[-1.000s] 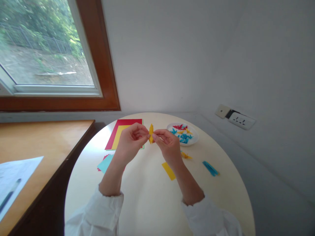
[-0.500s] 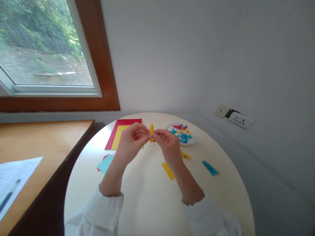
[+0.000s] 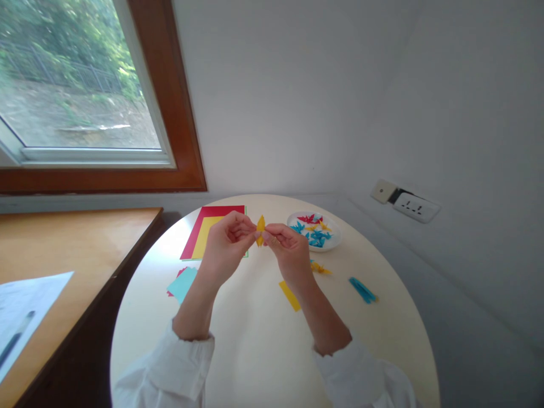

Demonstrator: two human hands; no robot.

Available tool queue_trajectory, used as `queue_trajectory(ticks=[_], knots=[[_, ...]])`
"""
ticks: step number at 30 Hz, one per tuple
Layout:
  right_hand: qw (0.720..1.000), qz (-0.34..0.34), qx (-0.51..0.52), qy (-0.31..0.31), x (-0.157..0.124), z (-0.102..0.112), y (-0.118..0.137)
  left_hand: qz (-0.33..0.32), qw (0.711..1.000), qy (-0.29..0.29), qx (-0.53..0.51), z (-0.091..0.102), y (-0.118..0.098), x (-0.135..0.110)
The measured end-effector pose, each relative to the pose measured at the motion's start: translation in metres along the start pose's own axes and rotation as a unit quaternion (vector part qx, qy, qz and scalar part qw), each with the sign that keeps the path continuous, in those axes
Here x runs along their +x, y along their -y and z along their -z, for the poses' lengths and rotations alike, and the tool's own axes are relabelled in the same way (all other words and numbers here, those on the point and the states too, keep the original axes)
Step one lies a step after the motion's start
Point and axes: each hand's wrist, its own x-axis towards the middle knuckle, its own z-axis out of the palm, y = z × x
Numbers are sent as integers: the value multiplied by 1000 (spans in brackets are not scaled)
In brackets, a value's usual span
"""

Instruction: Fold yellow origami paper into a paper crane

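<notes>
Reaching over the pale round tabletop [image 3: 263,345]: two forearms [image 3: 193,317] in white sleeves [image 3: 178,365], cuffs turned back. Far left, on a wooden tabletop [image 3: 89,243], a white sheet [image 3: 38,294] with a pen [image 3: 16,337] lying on it. On the round one, a yellow paper rectangle [image 3: 289,296], partly hidden from where I stand by the right forearm; level with it on the left, turquoise paper [image 3: 182,284] overlapping red paper [image 3: 170,294], both near the left forearm. Off to the right lies a narrow blue bundle [image 3: 362,289], too small for me to make out its parts. Just beside the right wrist, a yellow folded figure [image 3: 321,268], partly covered.

Farther in, left grip [image 3: 225,243]: thumb and fingertips together, clamped on one side of a small folded yellow piece [image 3: 260,223]. Right grip [image 3: 292,247]: likewise closed, pinching the opposite side. Piece sits between the two, off the surface, standing upright with a pointed end up.

Beyond the left grip: large sheets [image 3: 204,233], yellow laid on red. Beyond the right: white plate [image 3: 336,238] bearing red, blue and yellow folded figures [image 3: 318,239]. Farthest: socket [image 3: 416,207] on the wall [image 3: 276,96] at right, brown-framed window [image 3: 187,136] at left, greenery [image 3: 93,34] outside.
</notes>
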Motion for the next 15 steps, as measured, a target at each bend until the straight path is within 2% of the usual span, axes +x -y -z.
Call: queue_trajectory(ticks=[4,11,15], knots=[[1000,-6,2,4,0,0,0,-3,1000,-9,-17,-1,1,0],[998,-62,-2,27,2,1,-3,-3,999,-44,-28,-1,4,0],[998,-49,-15,36,1,2,-2,-1,999,-48,-25,0,3,0]])
